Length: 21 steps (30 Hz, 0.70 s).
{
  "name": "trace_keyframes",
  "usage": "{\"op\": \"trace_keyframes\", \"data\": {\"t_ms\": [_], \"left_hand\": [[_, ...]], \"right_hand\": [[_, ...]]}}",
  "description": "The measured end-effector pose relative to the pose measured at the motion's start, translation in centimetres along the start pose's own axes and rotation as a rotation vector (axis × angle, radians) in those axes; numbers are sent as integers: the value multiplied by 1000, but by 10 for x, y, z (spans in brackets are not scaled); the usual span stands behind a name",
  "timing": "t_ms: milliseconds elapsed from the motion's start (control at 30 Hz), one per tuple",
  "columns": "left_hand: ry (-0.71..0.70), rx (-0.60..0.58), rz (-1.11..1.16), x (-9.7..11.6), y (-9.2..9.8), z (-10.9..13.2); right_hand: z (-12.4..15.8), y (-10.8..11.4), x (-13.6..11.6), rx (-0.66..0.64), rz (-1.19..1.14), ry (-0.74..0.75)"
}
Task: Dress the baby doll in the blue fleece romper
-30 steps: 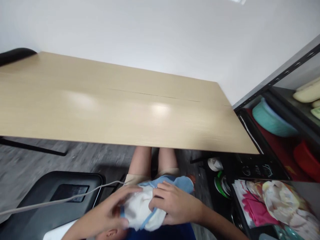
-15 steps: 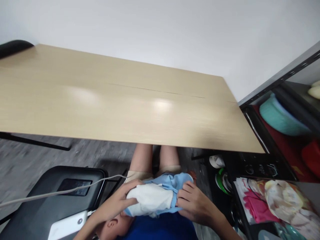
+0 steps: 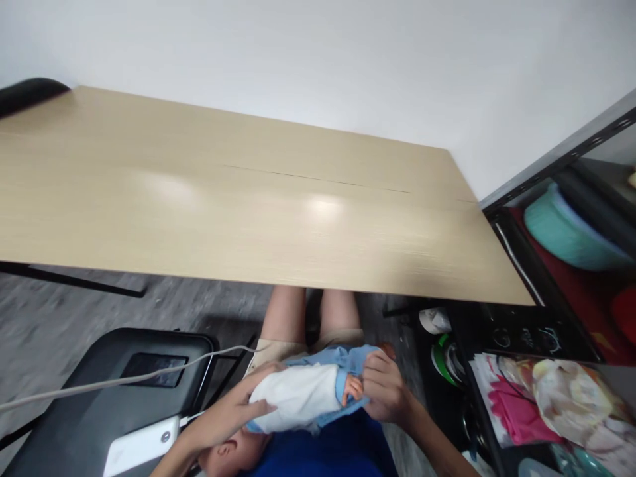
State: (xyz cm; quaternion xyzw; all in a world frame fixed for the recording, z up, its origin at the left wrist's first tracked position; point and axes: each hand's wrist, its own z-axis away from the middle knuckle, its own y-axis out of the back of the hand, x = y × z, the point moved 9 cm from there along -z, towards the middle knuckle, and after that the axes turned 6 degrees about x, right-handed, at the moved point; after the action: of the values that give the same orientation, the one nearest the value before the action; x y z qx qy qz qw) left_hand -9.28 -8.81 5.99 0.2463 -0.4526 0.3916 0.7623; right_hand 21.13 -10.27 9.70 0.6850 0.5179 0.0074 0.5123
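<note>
A baby doll [image 3: 233, 450] lies across the lap, its head at lower left and a foot at the right. It wears a garment with a white sleeve [image 3: 298, 395] and light blue cloth [image 3: 348, 359]. From the blue cuff pokes the doll's small hand [image 3: 352, 389]. My left hand [image 3: 256, 397] is closed around the white sleeve near the doll's shoulder, thumb on top. Just beyond the doll's hand, my right hand [image 3: 382, 387] has its fingers curled on the blue cloth. The palm side of both hands is hidden.
A wooden table [image 3: 278, 225] spans the front, its near edge above the knees. At left, a black chair [image 3: 74, 391] carries a phone [image 3: 154, 369] and a white power bank [image 3: 144, 447] with a cable. Shelves at right hold a teal basin [image 3: 571, 228] and pink cloth [image 3: 519, 411].
The doll's hand has come into sight at the blue cuff. My right hand has shifted a little right and away from the cuff. My left hand keeps its hold.
</note>
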Motion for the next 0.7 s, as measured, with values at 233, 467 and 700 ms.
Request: {"op": "trace_keyframes", "data": {"t_ms": [233,467,700], "left_hand": [[-144,-167,-47,26,-11,1],[-204,-226,-60,28,-11,6],[112,225,-313,-9,25,-9]], "right_hand": [[-55,2,22,-175,-415,-335],[-98,-100,34,-713,-672,-401],[-108,-180,46,-1081,-783,-659]]}}
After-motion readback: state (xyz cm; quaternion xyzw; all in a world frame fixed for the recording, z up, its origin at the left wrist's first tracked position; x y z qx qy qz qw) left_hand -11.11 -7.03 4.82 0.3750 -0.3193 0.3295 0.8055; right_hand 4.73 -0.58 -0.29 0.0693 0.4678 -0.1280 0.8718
